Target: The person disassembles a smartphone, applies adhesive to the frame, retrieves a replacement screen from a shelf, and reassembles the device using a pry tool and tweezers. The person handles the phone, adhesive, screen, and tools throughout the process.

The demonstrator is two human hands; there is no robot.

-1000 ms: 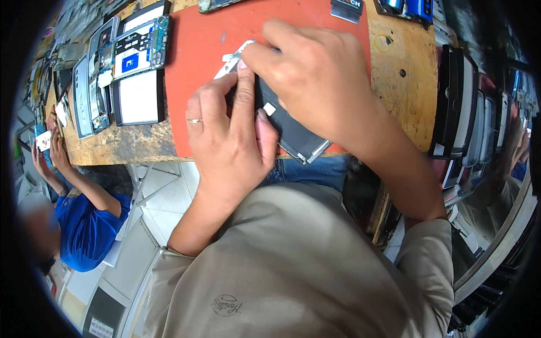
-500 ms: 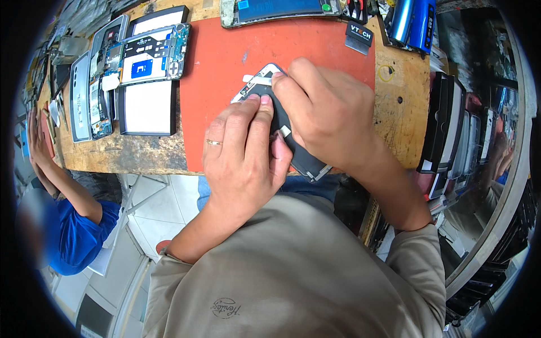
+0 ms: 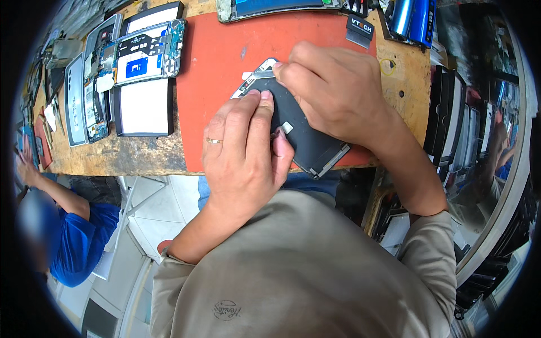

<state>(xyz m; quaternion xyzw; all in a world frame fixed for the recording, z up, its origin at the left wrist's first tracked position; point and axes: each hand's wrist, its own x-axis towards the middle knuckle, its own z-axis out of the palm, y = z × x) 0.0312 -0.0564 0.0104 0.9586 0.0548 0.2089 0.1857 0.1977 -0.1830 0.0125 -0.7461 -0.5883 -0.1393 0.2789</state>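
My left hand [image 3: 239,149], a ring on one finger, grips a dark phone display panel [image 3: 315,147] tilted over the table's front edge. Two fingertips press on its dark back, and the thumb is by a small white tab [image 3: 287,127]. My right hand [image 3: 341,90] is closed in a pinch near the panel's far end. From its fingertips a thin pale strip [image 3: 260,74] reaches across the panel's pale end; whether it is tape or a flat blade I cannot tell. The right hand covers part of the panel's right side.
An orange-red mat [image 3: 211,67] covers the wooden table [image 3: 152,152]. Opened phones [image 3: 143,48] and a white-lined box [image 3: 145,107] lie left. Another phone part [image 3: 276,8] lies at the back, a grey scraper blade [image 3: 359,35] back right. A person in blue [image 3: 84,236] sits at left.
My right hand has moved slightly up and right, uncovering more of the panel's lower right. The left hand keeps its grip. The person at left has shifted an arm.
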